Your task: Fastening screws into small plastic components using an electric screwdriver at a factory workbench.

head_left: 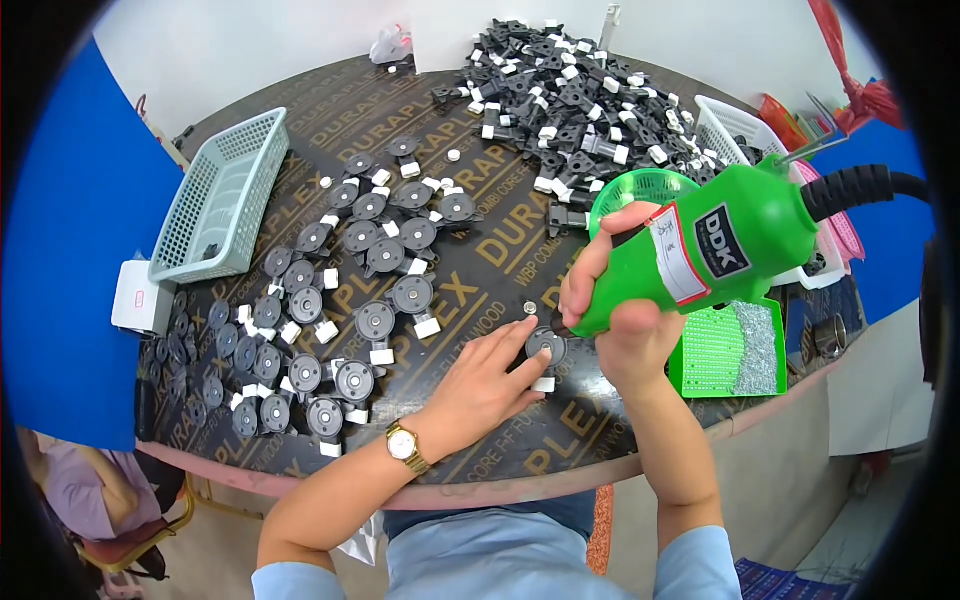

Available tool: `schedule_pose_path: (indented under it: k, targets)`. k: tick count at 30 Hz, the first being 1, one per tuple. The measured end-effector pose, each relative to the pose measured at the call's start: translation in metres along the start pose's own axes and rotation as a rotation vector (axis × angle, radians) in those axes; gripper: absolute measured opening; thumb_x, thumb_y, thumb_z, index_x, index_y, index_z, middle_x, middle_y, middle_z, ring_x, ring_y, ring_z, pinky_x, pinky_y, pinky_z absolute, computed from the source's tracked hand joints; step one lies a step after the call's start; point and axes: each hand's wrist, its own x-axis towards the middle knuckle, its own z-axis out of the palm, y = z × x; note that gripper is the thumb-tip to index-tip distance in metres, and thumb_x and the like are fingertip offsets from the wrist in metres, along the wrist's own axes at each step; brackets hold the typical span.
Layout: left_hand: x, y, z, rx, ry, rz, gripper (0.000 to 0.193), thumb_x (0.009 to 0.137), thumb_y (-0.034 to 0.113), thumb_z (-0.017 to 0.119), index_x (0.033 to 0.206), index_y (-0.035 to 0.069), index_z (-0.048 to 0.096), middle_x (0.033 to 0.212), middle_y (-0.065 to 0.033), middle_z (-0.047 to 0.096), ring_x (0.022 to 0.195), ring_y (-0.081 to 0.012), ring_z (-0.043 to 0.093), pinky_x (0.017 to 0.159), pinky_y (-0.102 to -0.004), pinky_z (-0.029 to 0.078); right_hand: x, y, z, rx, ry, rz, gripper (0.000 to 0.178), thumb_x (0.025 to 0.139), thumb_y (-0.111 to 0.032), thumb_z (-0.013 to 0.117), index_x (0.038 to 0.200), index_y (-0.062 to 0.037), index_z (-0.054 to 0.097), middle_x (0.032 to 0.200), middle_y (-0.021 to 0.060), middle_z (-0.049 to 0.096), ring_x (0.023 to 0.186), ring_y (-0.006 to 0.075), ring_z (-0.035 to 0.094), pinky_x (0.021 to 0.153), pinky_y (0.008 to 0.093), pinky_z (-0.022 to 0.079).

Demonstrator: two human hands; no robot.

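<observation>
My right hand is wrapped round a bright green electric screwdriver. Its nose points down and left, toward a black round part with a white block on its near side. The tip is hidden behind my fingers, so I cannot tell whether it touches the part. My left hand, with a gold watch at the wrist, holds that part against the table between thumb and fingers. A small round silvery piece lies just beyond my fingertips.
Many similar round parts spread over the table's left. A heap of black and white pieces fills the back. A pale green basket stands left; right are a green tray of screws and a round green basket. A person sits lower left.
</observation>
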Motion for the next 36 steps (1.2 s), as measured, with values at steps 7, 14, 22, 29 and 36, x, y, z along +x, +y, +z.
schedule_pose_path:
  k: [7,14,22,29,36]
  targets:
    - [0.000,0.001,-0.003,-0.027,-0.053,-0.034,0.044,0.074,0.020,0.068,0.112,0.008,0.052,0.132,-0.0196,0.040,0.118,-0.0332,0.043,0.089,-0.0412,0.040,-0.001,0.008,0.008,-0.020,-0.030,0.011,0.077,0.068,-0.060,0.068,0.108,-0.0009,0.040,0.058,0.0050,0.050,0.045,0.0111,0.048,0.042,0.0221,0.040]
    - [0.001,0.001,-0.003,-0.020,-0.041,-0.025,0.044,0.072,0.019,0.069,0.112,0.008,0.052,0.132,-0.0196,0.040,0.118,-0.0324,0.044,0.089,-0.0404,0.040,-0.001,0.010,0.010,-0.028,0.000,-0.022,0.076,0.068,-0.059,0.069,0.108,-0.0009,0.041,0.058,0.0048,0.050,0.045,0.0109,0.048,0.042,0.0222,0.039]
    - [0.003,0.002,-0.002,0.007,0.016,0.012,0.044,0.071,0.018,0.069,0.111,0.007,0.053,0.132,-0.0198,0.041,0.118,-0.0325,0.044,0.090,-0.0393,0.041,0.006,0.015,0.002,-0.092,-0.021,-0.077,0.071,0.070,-0.054,0.070,0.108,-0.0023,0.042,0.062,0.0052,0.051,0.050,0.0109,0.048,0.043,0.0224,0.040]
    - [0.005,-0.003,-0.005,-0.176,0.294,-0.098,0.037,0.072,0.016,0.071,0.103,0.004,0.054,0.116,-0.0170,0.050,0.102,-0.0315,0.051,0.081,-0.0373,0.044,0.005,-0.001,0.005,0.055,0.021,0.008,0.075,0.070,-0.064,0.063,0.109,-0.0043,0.039,0.060,0.0049,0.047,0.046,0.0109,0.045,0.041,0.0233,0.039]
    - [0.007,0.001,-0.009,-0.273,0.413,-0.226,0.016,0.074,0.005,0.070,0.087,0.002,0.061,0.082,-0.0064,0.060,0.070,-0.0210,0.053,0.062,-0.0288,0.044,0.001,-0.012,0.012,0.146,0.014,-0.011,0.076,0.071,-0.068,0.055,0.110,-0.0057,0.037,0.059,0.0042,0.046,0.041,0.0115,0.043,0.037,0.0237,0.038]
